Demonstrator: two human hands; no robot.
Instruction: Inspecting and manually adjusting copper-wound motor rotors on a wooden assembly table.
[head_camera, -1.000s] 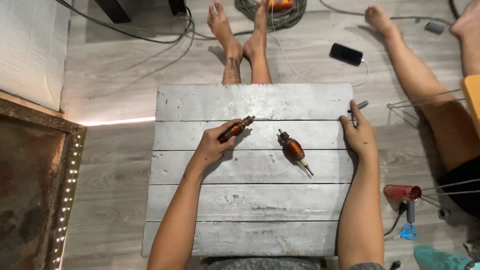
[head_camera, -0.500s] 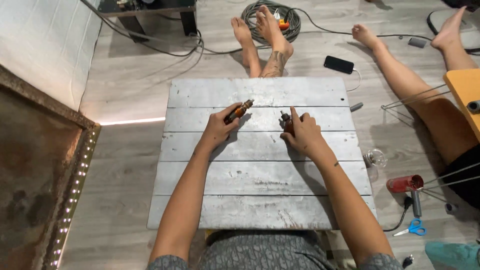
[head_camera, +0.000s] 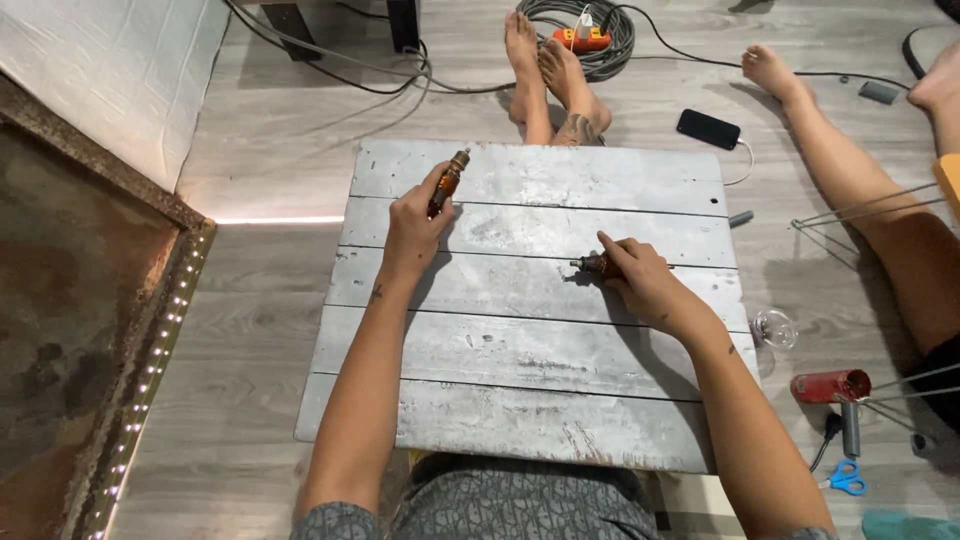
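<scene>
Two hands on a bench (head_camera: 540, 345): left hand (head_camera: 415, 225) grips a tool (head_camera: 449, 180), right hand (head_camera: 640, 280) fingers closing on another tool (head_camera: 592, 265).

The room is evenly and softly lit from above. The pale bench (head_camera: 540, 330) shows no harsh glare, and both forearms throw faint shadows onto it. A string of small lights (head_camera: 150, 370) glows along the rusty frame at left, with a bright strip on the floor beside it. Focus is sharp; the edges bow slightly.
</scene>
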